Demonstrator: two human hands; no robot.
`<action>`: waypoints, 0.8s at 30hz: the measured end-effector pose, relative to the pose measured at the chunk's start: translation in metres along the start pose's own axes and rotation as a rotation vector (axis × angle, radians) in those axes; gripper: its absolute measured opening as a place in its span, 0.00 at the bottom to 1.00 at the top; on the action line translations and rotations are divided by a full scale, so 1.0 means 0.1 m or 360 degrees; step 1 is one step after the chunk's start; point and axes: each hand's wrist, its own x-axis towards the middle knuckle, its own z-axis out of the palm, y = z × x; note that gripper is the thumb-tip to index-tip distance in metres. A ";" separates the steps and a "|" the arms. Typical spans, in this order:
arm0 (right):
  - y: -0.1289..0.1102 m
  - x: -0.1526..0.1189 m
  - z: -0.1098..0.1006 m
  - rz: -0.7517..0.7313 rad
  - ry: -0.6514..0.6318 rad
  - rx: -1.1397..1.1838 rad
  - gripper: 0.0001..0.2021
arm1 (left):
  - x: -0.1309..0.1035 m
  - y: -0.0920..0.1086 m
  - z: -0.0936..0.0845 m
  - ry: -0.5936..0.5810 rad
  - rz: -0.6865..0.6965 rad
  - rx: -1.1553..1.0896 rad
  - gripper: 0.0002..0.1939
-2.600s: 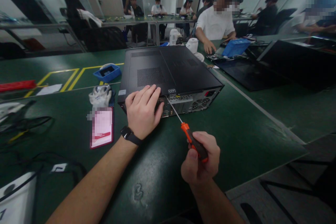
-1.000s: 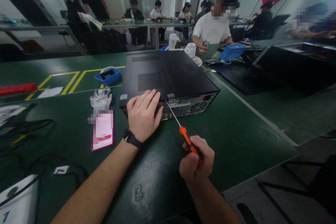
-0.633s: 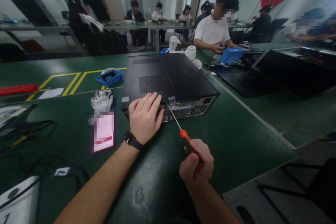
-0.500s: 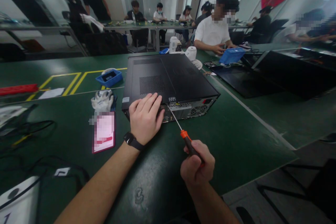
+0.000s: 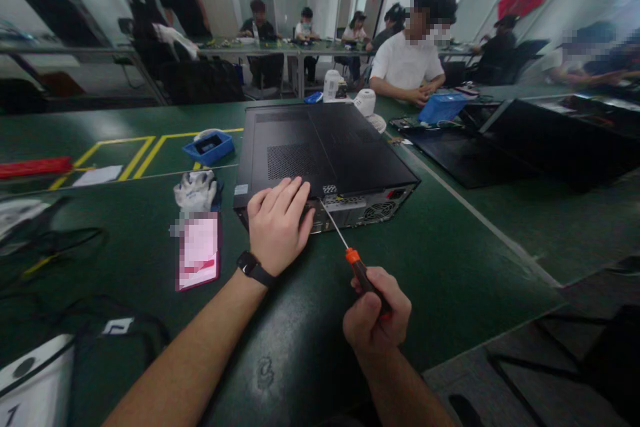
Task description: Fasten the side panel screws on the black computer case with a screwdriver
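A black desktop computer case (image 5: pixel 295 130) lies flat on the green table, its rear panel with a fan grille facing me. My left hand (image 5: pixel 280 220) rests on the case's near edge, fingers stretched out over the top panel and thumb hanging down by the rear. In my right hand (image 5: pixel 377 310) is a screwdriver (image 5: pixel 354 259) with an orange and dark handle, gripped in closed fingers. Its thin shaft points up and left to the rear edge of the case, just right of my left thumb. Exactly what the tip touches is too small to tell.
Left of the case are a phone with a pink screen (image 5: pixel 201 250), gloves (image 5: pixel 196 192) and a small blue bin (image 5: pixel 213 150). Dark cables (image 5: pixel 70 240) lie far left. Across the table a co-worker (image 5: pixel 407 63) sits behind a blue box (image 5: pixel 443 109) and dark flat panels (image 5: pixel 465 153).
My hands, the screwdriver and the case hold nearly the same places. Across the table, the co-worker's hands have come closer together near the blue box.
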 end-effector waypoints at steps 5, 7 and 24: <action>0.01 -0.02 0.03 0.0015 0.0036 0.0134 0.16 | 0.00 0.00 0.01 0.0018 0.0019 0.0040 0.22; 0.00 -0.02 0.04 0.0024 0.0031 0.0213 0.16 | 0.00 0.00 0.01 0.0021 0.0022 0.0043 0.22; -0.06 0.05 -0.04 0.0103 0.0003 -0.0207 0.16 | 0.00 -0.01 0.02 0.0023 0.0039 0.0070 0.22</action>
